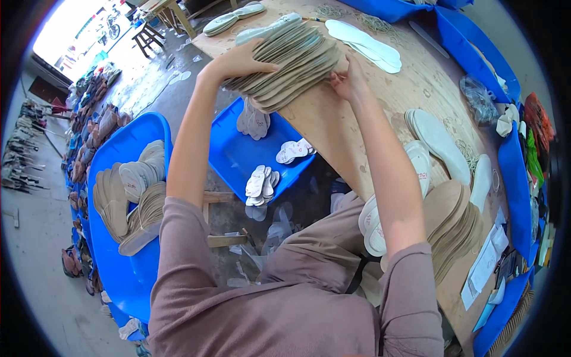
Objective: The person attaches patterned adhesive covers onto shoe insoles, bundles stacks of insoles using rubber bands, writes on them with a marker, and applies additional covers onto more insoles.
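A thick stack of tan insoles (291, 62), fanned at its edges, is held up over the near left edge of the wooden table (410, 98). My left hand (247, 62) grips its left end, thumb laid across the top and the other fingers partly hidden. Against the right end is my right hand (348, 77), its fingers curled in; part of its hold is hidden by the stack. Just beyond lie a bundle of pale insoles (270, 28) and a white pair of insoles (364, 46).
Below the stack, a blue bin (229, 163) holds small insole bundles; a larger blue tub (128, 273) at left holds tan bundles. More insole stacks (455, 223) lie by my right arm. Blue trays (476, 50) line the table's far right edge. A wooden stool (147, 38) stands far left.
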{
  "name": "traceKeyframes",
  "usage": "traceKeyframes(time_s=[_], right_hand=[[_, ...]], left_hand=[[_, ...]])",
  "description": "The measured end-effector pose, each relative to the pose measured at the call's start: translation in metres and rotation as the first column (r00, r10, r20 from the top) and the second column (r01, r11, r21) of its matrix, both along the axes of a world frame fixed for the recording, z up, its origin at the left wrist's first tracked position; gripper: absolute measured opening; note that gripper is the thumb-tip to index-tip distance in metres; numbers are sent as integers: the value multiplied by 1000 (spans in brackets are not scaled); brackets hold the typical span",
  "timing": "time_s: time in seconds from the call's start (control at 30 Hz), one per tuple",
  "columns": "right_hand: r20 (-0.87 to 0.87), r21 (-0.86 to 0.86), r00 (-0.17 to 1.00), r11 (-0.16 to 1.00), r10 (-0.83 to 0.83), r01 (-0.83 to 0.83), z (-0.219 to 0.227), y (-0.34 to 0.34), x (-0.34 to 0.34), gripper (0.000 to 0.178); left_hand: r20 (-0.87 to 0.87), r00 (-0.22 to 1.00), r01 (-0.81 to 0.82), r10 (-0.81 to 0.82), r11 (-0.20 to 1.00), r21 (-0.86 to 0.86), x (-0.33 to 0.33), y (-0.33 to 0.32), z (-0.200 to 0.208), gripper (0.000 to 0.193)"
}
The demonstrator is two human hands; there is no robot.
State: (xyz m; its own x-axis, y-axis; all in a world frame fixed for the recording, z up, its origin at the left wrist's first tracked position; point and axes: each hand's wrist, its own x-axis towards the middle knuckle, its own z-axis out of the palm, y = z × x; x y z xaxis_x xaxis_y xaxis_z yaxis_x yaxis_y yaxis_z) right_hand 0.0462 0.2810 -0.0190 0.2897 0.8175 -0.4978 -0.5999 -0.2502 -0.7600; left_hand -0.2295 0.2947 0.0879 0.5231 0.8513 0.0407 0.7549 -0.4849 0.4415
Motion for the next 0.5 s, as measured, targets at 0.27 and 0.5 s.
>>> traceKeyframes(time_s=[0.27, 0.5], right_hand=[[-134, 515, 870, 784, 474, -348, 20, -52, -48, 67], [177, 457, 961, 847, 213, -272, 80, -123, -43, 76]], left_hand=[[174, 984, 22, -22, 1000, 7, -20, 10, -6, 75], [329, 928, 240, -176, 956, -166, 0, -13, 20, 68]])
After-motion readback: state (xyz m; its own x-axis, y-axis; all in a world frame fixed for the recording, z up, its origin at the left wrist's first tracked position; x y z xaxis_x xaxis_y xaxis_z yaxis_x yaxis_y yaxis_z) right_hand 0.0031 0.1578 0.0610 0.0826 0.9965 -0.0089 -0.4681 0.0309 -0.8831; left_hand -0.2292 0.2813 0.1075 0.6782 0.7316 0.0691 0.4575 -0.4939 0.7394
